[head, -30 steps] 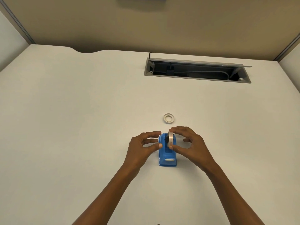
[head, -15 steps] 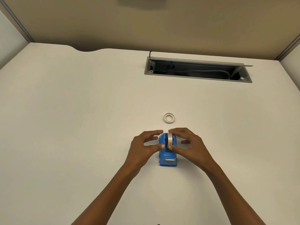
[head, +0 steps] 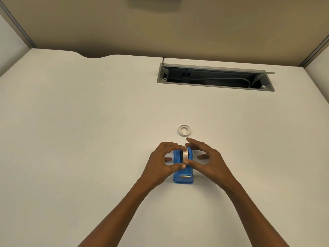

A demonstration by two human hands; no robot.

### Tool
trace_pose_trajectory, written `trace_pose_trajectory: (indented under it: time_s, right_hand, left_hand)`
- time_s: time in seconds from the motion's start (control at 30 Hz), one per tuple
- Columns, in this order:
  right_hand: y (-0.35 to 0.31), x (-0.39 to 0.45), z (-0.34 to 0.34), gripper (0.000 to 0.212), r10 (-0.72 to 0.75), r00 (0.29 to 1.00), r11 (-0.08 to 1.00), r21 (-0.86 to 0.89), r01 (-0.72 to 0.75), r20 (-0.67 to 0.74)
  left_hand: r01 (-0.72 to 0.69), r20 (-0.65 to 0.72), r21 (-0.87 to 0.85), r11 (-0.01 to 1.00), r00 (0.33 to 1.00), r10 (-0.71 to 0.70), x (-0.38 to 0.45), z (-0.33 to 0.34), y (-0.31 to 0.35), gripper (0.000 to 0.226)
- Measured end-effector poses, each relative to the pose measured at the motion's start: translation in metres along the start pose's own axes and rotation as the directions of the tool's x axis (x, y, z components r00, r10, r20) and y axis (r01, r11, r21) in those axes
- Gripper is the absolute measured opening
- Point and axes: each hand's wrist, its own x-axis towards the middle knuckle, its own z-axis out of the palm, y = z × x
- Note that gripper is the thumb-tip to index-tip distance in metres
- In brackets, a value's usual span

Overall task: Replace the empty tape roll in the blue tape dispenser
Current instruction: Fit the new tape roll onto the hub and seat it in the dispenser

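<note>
Your L hand (head: 161,164) & R hand (head: 207,160) both pinch tape roll (head: 185,155) in blue dispenser (head: 183,177); empty core (head: 184,130) at 12 o'clock on tabletop (head: 89,131).

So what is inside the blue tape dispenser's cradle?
A tape roll stands on edge in the blue tape dispenser, with a dark hub beside it. Both hands, left hand and right hand, cover its lower part, so its seating is hidden.

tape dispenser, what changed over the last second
The left hand closed in from beside the blue dispenser; its thumb now meets the right hand's on the new tape roll. The right hand kept its hold. The dispenser, the empty ring and the desk stayed put.
</note>
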Motion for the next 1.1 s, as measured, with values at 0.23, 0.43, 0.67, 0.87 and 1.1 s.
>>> trace_pose_trajectory:
  time_s: [0.23,0.43,0.67,0.87,1.1]
  right_hand:
    - [0.002,-0.005,-0.002,0.024,-0.067,0.995,0.993,0.088,0.074,-0.078]
    - [0.002,-0.005,-0.002,0.026,-0.126,0.99,0.991,0.043,0.129,-0.071]
    - [0.007,-0.003,0.003,0.027,-0.139,0.988,0.99,0.007,0.14,-0.068]
    - [0.009,-0.001,0.005,0.028,-0.113,0.991,0.993,0.018,0.114,-0.07]
    - [0.005,0.002,0.009,0.027,-0.068,0.995,0.996,0.05,0.071,-0.067]
  left_hand:
    - [-0.013,-0.02,0.0,1.0,1.0,0.013,0.003,0.002,-0.003,0.038]
    - [-0.032,-0.008,0.01,0.999,0.999,0.032,0.004,0.003,-0.006,0.036]
    - [-0.062,-0.026,-0.03,0.998,0.998,0.061,0.003,0.006,-0.01,0.038]
    - [-0.055,-0.034,-0.054,0.997,0.998,0.053,0.004,0.009,-0.016,0.044]
    - [-0.043,-0.041,-0.071,0.997,0.998,0.04,0.005,0.01,-0.017,0.064]
